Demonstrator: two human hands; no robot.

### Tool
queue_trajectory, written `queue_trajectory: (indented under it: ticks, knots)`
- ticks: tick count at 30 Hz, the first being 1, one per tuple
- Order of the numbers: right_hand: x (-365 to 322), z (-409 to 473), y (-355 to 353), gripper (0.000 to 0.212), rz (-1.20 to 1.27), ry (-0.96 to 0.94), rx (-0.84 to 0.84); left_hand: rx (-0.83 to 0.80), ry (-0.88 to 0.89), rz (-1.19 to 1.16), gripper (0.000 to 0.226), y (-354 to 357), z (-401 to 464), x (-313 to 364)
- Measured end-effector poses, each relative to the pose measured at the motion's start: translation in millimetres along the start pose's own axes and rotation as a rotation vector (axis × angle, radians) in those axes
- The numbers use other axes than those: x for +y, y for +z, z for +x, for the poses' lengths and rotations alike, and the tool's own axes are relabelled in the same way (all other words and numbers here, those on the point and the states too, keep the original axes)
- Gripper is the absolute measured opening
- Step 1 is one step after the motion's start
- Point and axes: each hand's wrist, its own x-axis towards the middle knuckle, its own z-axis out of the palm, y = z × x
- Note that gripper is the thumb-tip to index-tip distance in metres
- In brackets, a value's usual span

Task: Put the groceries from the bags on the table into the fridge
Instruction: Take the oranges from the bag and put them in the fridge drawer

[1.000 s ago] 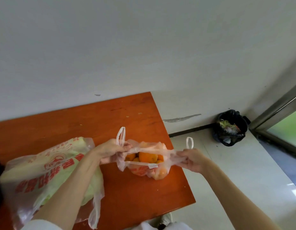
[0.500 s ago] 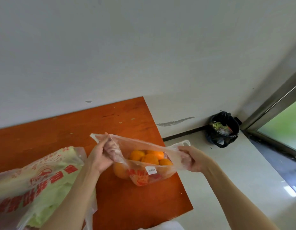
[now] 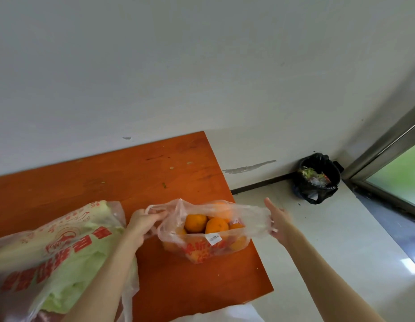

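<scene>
Plastic bags on the bench (image 3: 136,182): two; one bag of oranges (image 3: 209,248), one bag of cabbage (image 3: 50,249); oranges plainly countable through the mouth: four, others behind the film uncertain; hands: two, left hand (image 3: 141,223), right hand (image 3: 279,220); bin (image 3: 318,180): one.

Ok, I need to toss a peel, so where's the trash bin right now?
In the head view the black-lined trash bin stands on the floor at the far right, in the corner between the white wall and the window frame, beyond the table.
</scene>
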Motion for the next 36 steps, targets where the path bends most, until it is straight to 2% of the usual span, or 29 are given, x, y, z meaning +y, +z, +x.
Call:
queue_trajectory:
  ticks: [2, 3, 4, 5, 6, 8, 10, 11, 13, 15, 17, 20, 22, 23, 25, 28, 32, 34, 36]
  knots:
    - [0, -4, -2, 0.064, -0.33, -0.254, 0.22, 0.317, 0.29, 0.367, 0.059, -5, 0, 1]
    - [-2, -10, -2, 0.063, -0.478, -0.408, 0.307, 0.471, 0.494, 0.495, 0.06, -5, -7, 5]
    - [-5, -17, -1, 0.058, -0.604, -0.568, 0.378, 0.551, 0.703, 0.559, 0.055, -1, -18, 11]
    - [-6, -23, 2, 0.053, -0.699, -0.707, 0.419, 0.538, 0.867, 0.596, 0.05, 6, -29, 17]
    - [-8, -30, 7, 0.051, -0.795, -0.803, 0.424, 0.458, 0.971, 0.662, 0.048, 16, -38, 21]
    - [-3, -37, 21, 0.058, -1.038, -0.802, 0.355, 0.325, 1.029, 0.911, 0.053, 39, -46, 16]
    - [8, -36, 31, 0.062, -1.231, -0.623, 0.25, 0.268, 0.946, 1.114, 0.051, 52, -39, 0]
    - [14, -34, 32, 0.056, -1.233, -0.541, 0.219, 0.248, 0.882, 1.133, 0.043, 53, -34, -7]
    - [22, -31, 31, 0.033, -1.109, -0.464, 0.2, 0.223, 0.795, 1.064, 0.022, 49, -28, -15]
    - [25, -24, 28, 0.018, -0.896, -0.398, 0.177, 0.121, 0.675, 0.913, 0.019, 42, -18, -13]
    - [18, -14, 23, 0.012, -0.488, -0.201, 0.098, -0.116, 0.43, 0.614, 0.015, 27, -5, -2]
    - [5, -8, 14, 0.01, 0.292, 0.21, -0.176, -0.436, -0.028, -0.063, 0.022, 5, 11, 14]
    - [5, -6, 14, 0.013, 0.597, 0.356, -0.231, -0.471, -0.224, -0.404, 0.02, 3, 16, 11]
    - [7, -4, 17, 0.014, 0.655, 0.393, -0.235, -0.438, -0.288, -0.475, 0.02, 6, 19, 7]
    - [12, -3, 23, 0.015, 0.649, 0.446, -0.237, -0.351, -0.316, -0.433, 0.025, 14, 24, 0]
    - [15, -3, 22, 0.02, 0.444, 0.491, -0.306, -0.206, -0.282, -0.307, 0.024, 24, 31, 0]
    - [25, 6, 9, 0.03, 0.042, 0.418, -0.405, -0.12, -0.296, -0.467, 0.02, 30, 35, 2]
    - [26, 7, 9, 0.038, -0.049, 0.39, -0.4, -0.131, -0.303, -0.472, 0.025, 30, 36, 1]
    - [22, 2, 14, 0.033, -0.166, 0.22, -0.205, -0.109, -0.238, -0.339, 0.024, 28, 35, 7]
